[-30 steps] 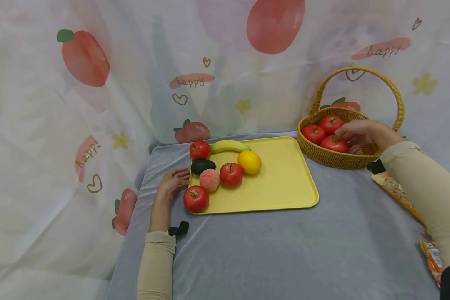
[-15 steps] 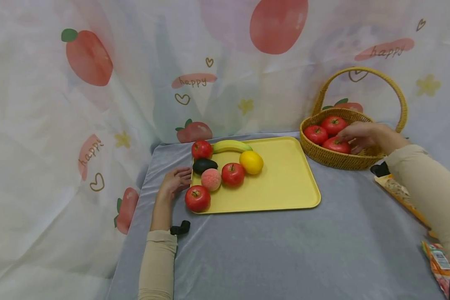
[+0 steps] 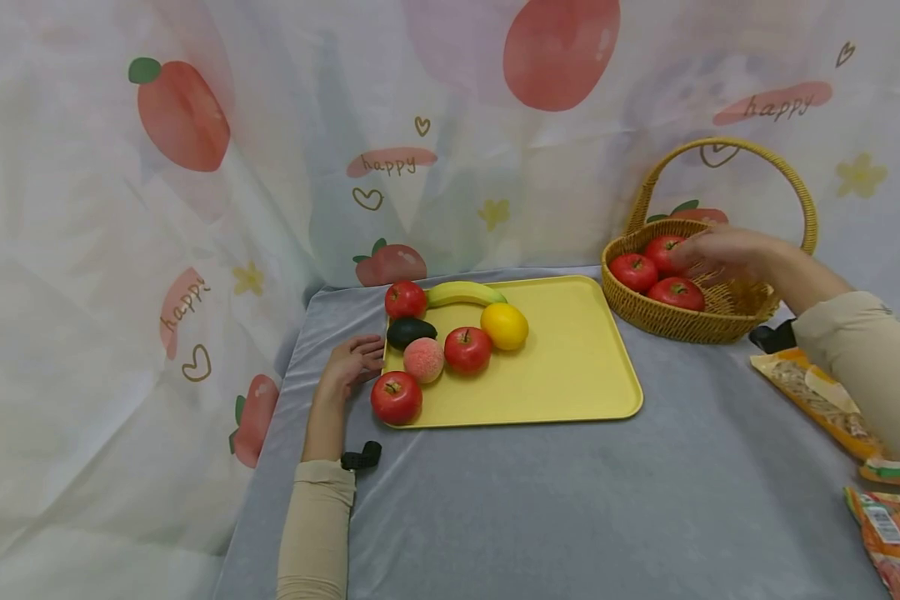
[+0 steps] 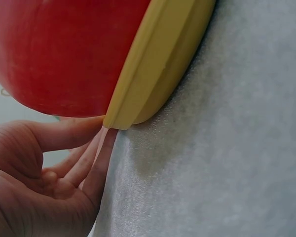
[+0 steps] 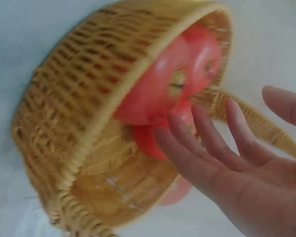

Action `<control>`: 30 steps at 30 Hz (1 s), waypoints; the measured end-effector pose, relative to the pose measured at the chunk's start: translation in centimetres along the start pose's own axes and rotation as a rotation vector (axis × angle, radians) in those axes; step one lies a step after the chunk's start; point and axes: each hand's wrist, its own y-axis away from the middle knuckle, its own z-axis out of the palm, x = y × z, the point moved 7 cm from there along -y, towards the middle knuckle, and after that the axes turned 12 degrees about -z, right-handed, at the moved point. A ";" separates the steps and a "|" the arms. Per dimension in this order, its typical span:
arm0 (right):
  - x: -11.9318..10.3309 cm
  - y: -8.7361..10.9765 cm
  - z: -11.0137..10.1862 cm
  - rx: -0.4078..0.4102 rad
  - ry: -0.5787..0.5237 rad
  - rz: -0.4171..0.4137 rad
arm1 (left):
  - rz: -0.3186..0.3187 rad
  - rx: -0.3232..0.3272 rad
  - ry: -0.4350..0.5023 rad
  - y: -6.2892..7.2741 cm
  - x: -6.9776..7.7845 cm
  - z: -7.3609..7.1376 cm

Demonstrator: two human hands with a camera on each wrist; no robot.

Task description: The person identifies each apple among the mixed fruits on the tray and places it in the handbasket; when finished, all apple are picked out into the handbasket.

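My left hand [image 3: 354, 365] is at the left edge of the yellow tray [image 3: 570, 367]; in the left wrist view its thumb and fingers meet at the tray rim [image 4: 153, 64], pinching it below a red apple [image 4: 64, 54]. My right hand [image 3: 727, 252] hovers over the wicker basket [image 3: 675, 329], fingers spread and holding nothing. Inside that basket lie three red apples, the front one [image 3: 677, 293] close to the rim. The right wrist view, somewhat blurred, shows the spread right fingers [image 5: 207, 163] before the apples [image 5: 153, 94].
On the tray's left half sit a banana [image 3: 465, 292], a lemon [image 3: 505, 326], an avocado [image 3: 411, 333], a peach [image 3: 423, 360] and three apples, one [image 3: 468, 350] near the middle. Food packets [image 3: 817, 400] lie at the right. The basket's tall handle [image 3: 806, 200] arches above it.
My right hand has lifted off the front apple in the basket and risen slightly, its fingers spread; the apple stays there. The left hand holds its place at the tray.
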 end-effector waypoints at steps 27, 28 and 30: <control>-8.2 -0.5 5.7 0.079 -0.039 -0.178 | -0.005 0.002 0.008 -0.1 0.1 -0.1; -8.3 -0.6 6.0 0.078 -0.044 -0.185 | -0.004 0.003 0.007 -0.2 0.1 -0.1; -8.7 -0.8 6.5 0.076 -0.048 -0.194 | -0.001 0.004 0.003 -0.2 0.1 -0.1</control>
